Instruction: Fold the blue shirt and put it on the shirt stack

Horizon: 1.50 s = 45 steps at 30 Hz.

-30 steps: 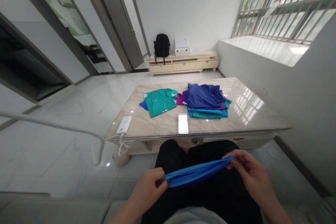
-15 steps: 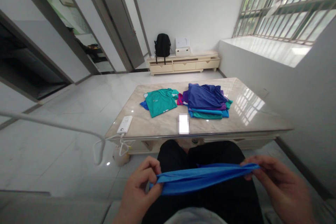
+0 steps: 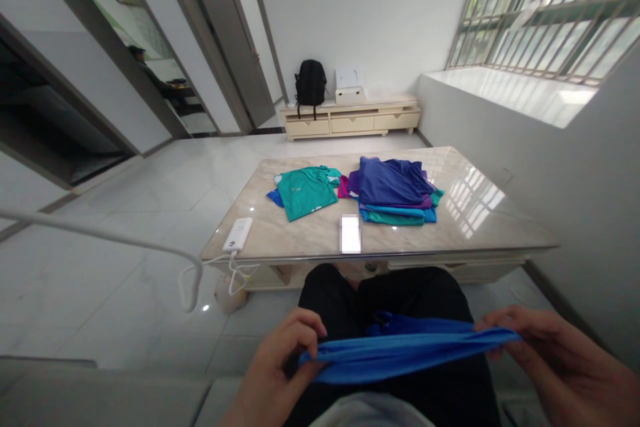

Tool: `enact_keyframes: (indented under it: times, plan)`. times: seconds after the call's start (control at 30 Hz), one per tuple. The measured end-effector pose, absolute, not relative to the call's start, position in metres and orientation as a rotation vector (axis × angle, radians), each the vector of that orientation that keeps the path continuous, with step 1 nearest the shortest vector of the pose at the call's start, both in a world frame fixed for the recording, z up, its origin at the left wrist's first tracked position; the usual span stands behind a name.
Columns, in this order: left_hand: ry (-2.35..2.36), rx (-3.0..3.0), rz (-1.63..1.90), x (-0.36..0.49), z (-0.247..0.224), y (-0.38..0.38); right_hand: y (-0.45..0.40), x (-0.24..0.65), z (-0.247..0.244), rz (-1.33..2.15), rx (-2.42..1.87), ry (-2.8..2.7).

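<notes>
A blue piece of clothing [image 3: 400, 355] is stretched between my hands above my lap, its kind not plain from its folded edge. My left hand [image 3: 287, 360] pinches one end between thumb and fingers. At the other end my right hand [image 3: 540, 347] grips it the same way. Darker blue cloth hangs behind the taut edge. Beyond my knees, a teal shirt [image 3: 307, 192] lies on the marble-topped table [image 3: 300, 240], partly over something blue. To its right is a stack of folded clothes [image 3: 393, 187], dark blue on top, with purple, light blue and teal layers below.
A white power bank [image 3: 237, 233] with cables lies at the table's left front corner. A blurred-out white rectangle [image 3: 350, 233] is at the front edge. A white metal rod [image 3: 100, 228] juts in from the left. A black backpack [image 3: 311, 83] stands on the far cabinet [image 3: 353, 123].
Both hands have shifted slightly right and down with the blue cloth between them. More of the dark blue cloth behind it shows. The clothes on the table stay put.
</notes>
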State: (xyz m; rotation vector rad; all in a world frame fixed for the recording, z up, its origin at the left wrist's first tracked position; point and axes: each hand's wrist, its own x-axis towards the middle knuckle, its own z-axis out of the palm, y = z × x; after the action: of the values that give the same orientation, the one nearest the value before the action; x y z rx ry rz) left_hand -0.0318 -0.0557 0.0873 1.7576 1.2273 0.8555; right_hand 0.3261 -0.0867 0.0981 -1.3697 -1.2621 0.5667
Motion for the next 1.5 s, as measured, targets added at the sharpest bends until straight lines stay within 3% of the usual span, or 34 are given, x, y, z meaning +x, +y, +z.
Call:
enact_keyframes:
  times: [0.17, 0.67, 1.5]
  plan:
    - [0.978, 2.002, 0.735, -0.036, 0.089, -0.057, -0.085, 0.327, 0.102, 0.548, -1.412, -1.288]
    - [0.915, 1.947, 0.225, -0.041, 0.087, -0.053, -0.075, 0.327, 0.100, 0.544, -1.395, -1.318]
    - [0.985, 2.437, 0.818, -0.037, 0.082, -0.039, -0.056, 0.358, 0.075, 0.633, -1.512, -1.180]
